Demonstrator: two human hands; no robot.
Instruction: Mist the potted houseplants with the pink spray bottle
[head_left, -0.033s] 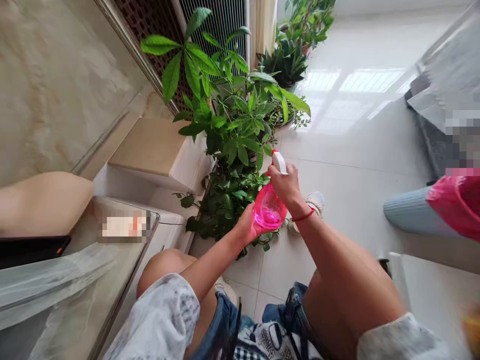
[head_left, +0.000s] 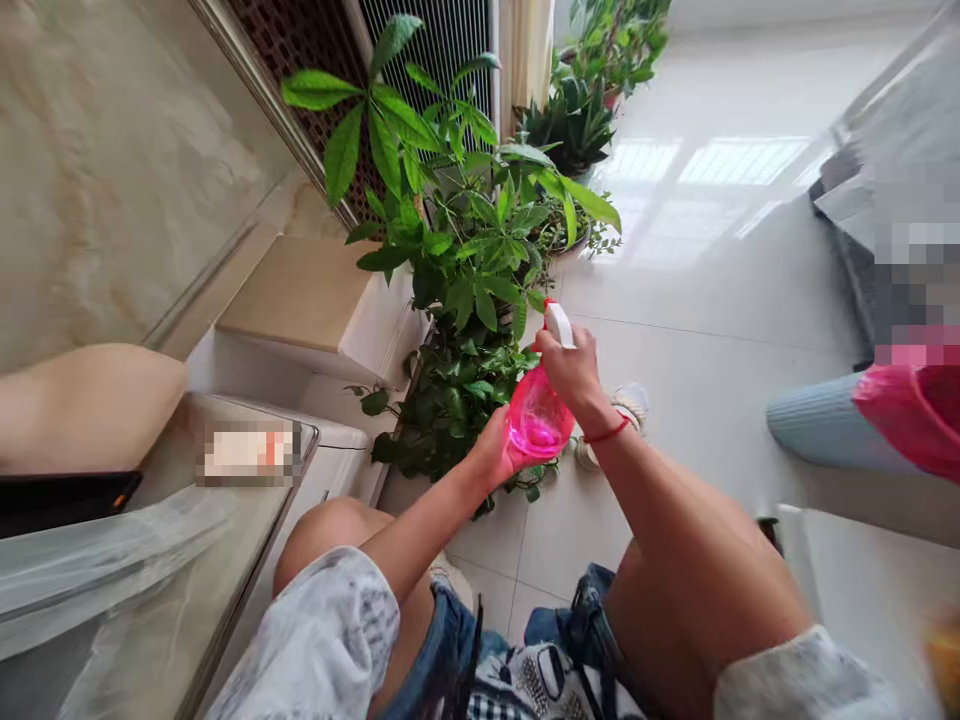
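A translucent pink spray bottle [head_left: 535, 418] with a white spray head [head_left: 559, 325] is held between both hands, close to the leafy green potted plant [head_left: 457, 250]. My left hand [head_left: 493, 456] cups the bottle's base from below, fingers curled round it. My right hand [head_left: 574, 372], with a red string on its wrist, is wrapped round the neck just under the spray head. The nozzle points towards the leaves. My bare knees and denim shorts show at the bottom.
More potted plants [head_left: 577, 120] stand along the window wall on the glossy white tile floor [head_left: 712, 260]. A white low cabinet [head_left: 330, 320] and a glass-topped table [head_left: 225, 560] are at left. A pale blue bin [head_left: 814, 425] with a pink bag [head_left: 911, 410] stands right. A shoe [head_left: 630, 405] lies behind the bottle.
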